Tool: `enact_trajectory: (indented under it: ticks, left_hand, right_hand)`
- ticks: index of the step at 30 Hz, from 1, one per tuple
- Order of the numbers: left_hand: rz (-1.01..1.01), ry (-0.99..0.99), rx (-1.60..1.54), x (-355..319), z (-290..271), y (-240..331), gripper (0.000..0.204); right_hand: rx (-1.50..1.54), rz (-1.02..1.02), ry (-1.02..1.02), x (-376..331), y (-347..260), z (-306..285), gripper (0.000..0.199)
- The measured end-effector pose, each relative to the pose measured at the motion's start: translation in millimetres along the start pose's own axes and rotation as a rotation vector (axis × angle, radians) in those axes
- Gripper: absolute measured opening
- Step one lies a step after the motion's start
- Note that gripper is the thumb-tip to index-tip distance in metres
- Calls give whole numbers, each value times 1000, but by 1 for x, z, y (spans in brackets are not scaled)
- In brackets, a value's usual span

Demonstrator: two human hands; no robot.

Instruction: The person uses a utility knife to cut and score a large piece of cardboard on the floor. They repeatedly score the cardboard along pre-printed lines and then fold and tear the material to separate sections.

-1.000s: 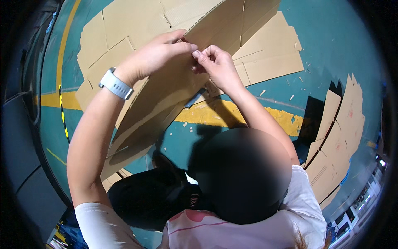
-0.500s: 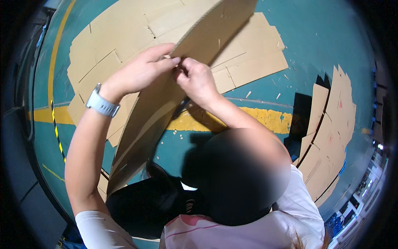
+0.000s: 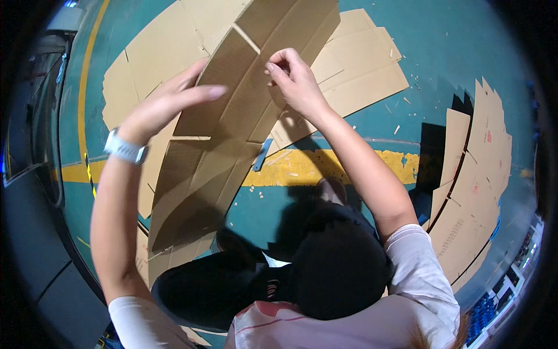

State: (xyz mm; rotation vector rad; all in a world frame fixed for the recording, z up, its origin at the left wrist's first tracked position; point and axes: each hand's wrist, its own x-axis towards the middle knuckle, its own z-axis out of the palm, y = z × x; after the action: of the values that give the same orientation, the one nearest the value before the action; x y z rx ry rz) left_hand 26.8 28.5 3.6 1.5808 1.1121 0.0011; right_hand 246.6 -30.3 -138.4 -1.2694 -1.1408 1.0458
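Apart now, after meeting at the edge a moment ago, are the left hand (image 3: 165, 104) and right hand (image 3: 295, 86), and the slotted cardboard sheet (image 3: 232, 110) has turned its broad face more into view. Leftmost, the left hand is loosely spread below a pile of flat cardboard (image 3: 157, 49), thumb over the sheet's near face, fingers hidden behind; how firmly it holds, I cannot tell. The sheet stands tilted between the hands, its lower end near the worker's black-clad leg (image 3: 203, 285), which leaves little room there. I'd steady the edge near the upper slot (image 3: 247, 39), so the panel doesn't flex under the other fingers. Just past the sheet, a slim blue object (image 3: 263, 155) lies by the yellow stripe (image 3: 349, 166), easily knocked. The right hand is curled, thumb and forefinger close; whether they pinch anything, I cannot tell. Farther right, scraps (image 3: 397, 129) litter the floor, and another cardboard stack (image 3: 476, 174) lies well apart.
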Motion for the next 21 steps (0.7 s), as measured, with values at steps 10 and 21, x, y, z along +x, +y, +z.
enact_trajectory:
  ticks: [10,21]
  left_hand:
    - [56,94,-159,47,31,18,57]
    - [212,56,-32,68,29,9,50]
  right_hand:
    - [79,86,9,10,8,-4,14]
    - [152,156,-35,10,4,-8,13]
